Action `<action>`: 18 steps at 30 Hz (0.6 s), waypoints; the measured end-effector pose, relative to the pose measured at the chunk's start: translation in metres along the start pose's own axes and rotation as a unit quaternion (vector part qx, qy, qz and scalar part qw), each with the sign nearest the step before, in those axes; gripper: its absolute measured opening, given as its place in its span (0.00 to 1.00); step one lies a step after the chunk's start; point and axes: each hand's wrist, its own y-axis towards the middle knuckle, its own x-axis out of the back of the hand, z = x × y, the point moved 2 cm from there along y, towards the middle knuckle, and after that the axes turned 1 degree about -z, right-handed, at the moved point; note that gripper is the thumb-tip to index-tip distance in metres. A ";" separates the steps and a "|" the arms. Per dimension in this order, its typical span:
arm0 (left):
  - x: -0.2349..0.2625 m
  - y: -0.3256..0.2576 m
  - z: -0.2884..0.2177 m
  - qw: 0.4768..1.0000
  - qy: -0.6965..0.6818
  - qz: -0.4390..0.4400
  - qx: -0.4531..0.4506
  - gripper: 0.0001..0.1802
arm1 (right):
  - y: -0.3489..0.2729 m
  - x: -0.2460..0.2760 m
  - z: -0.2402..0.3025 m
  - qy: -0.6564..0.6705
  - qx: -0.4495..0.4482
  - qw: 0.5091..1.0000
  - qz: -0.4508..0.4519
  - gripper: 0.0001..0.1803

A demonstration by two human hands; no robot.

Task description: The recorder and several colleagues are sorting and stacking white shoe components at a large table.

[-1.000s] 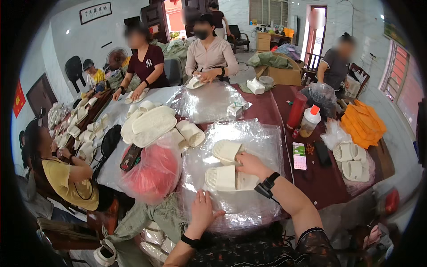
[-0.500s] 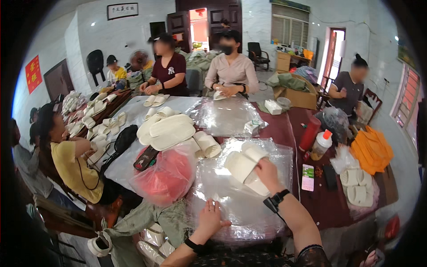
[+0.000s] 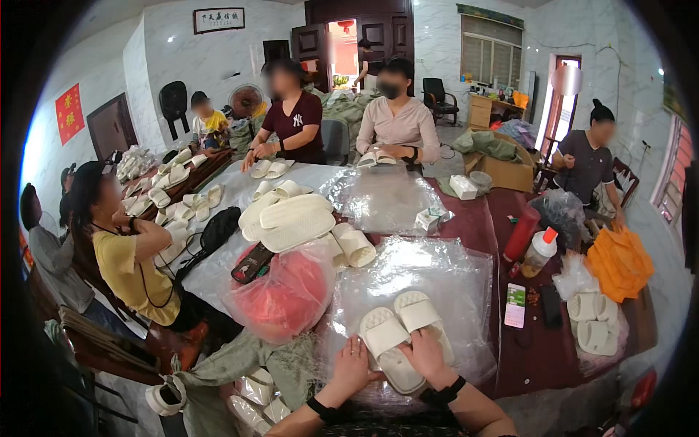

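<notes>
A pair of cream slippers [image 3: 384, 333] lies side by side in front of me on a stack of clear plastic bags [image 3: 466, 291], straps away from me. My right hand [image 3: 427, 358] grips the pair where the two slippers meet, thumb on the left one and fingers by the right one. Along the outer edge of the left slipper rests my left hand [image 3: 352, 370], its fingers stretched out over the plastic. Beyond the bags, to the left, more cream slippers [image 3: 297, 221] are heaped up.
A red bundle in clear plastic [image 3: 280, 295] with a dark phone [image 3: 253, 263] on it stands left of the bags. At right are a lit phone [image 3: 515, 306], a red flask [image 3: 521, 233], a bottle [image 3: 540, 253] and an orange bag [image 3: 617, 266]. Co-workers sit around the table.
The slippers have come closer to me and now lie side by side on the bags. My right hand moved back with them; my left hand now rests beside the left slipper.
</notes>
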 end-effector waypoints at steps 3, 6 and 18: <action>0.005 -0.001 0.001 0.999 -0.021 0.024 0.007 0.62 | 0.008 0.002 -0.008 -0.035 -0.013 0.997 0.061 0.18; 0.000 -0.006 0.009 0.999 -0.039 -0.001 -0.004 0.60 | 0.015 0.008 -0.017 -0.018 -0.034 0.995 0.088 0.16; 0.020 -0.010 0.000 0.993 -0.045 -0.022 -0.106 0.49 | -0.005 0.080 -0.031 0.092 -0.136 0.981 -0.104 0.12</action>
